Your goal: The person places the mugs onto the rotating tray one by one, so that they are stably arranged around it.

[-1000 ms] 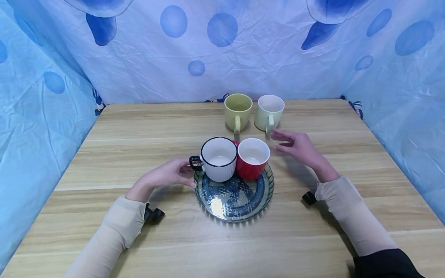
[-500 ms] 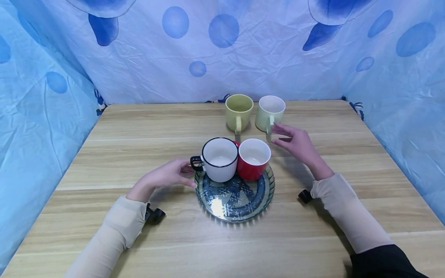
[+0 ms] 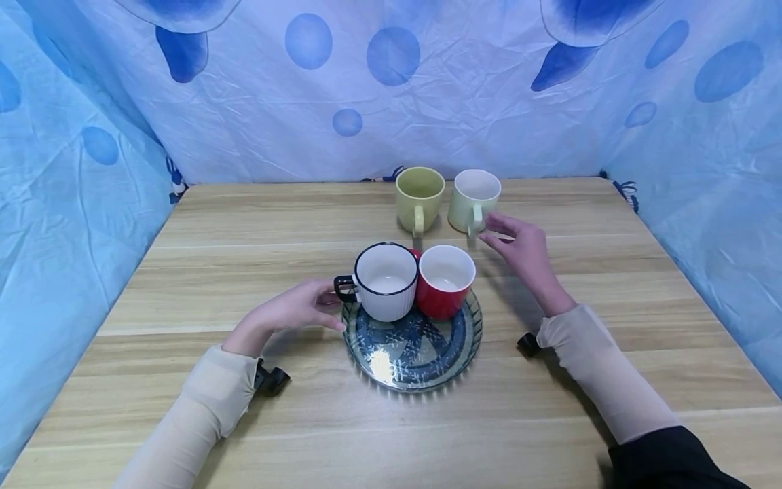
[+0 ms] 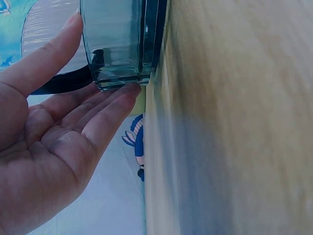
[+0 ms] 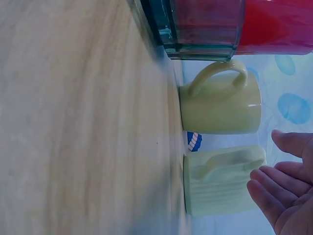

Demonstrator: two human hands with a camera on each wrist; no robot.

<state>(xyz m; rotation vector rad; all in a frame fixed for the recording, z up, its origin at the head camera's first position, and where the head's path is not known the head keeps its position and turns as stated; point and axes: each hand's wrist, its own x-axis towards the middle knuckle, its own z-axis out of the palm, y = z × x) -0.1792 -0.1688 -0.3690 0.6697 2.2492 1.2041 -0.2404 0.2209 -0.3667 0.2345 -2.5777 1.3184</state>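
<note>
A round glass dish (image 3: 421, 370) with a blue pattern holds a white black-rimmed mug (image 3: 386, 299) and a red mug (image 3: 442, 299) side by side. My left hand (image 3: 299, 305) is at the dish's left edge, thumb and fingers spread around its wall, below the white mug's black handle (image 3: 345, 288). Fairly straight fingers (image 4: 105, 115) reach along the glass in the left wrist view. Behind the dish, my right hand (image 3: 519, 248) reaches toward the pale green mug (image 3: 473, 204), fingertips close to its handle. Its fingers are loosely extended, holding nothing.
An olive-green mug (image 3: 418, 197) stands to the left of the pale green one, its handle facing me. Both are near the back edge of the wooden table (image 3: 244, 231). A blue patterned curtain (image 3: 391, 102) hangs behind and at both sides.
My right hand has moved slightly left and away from me, nearer the pale green mug's handle, thumb and fingers closer together. My left hand and the dish have stayed put.
</note>
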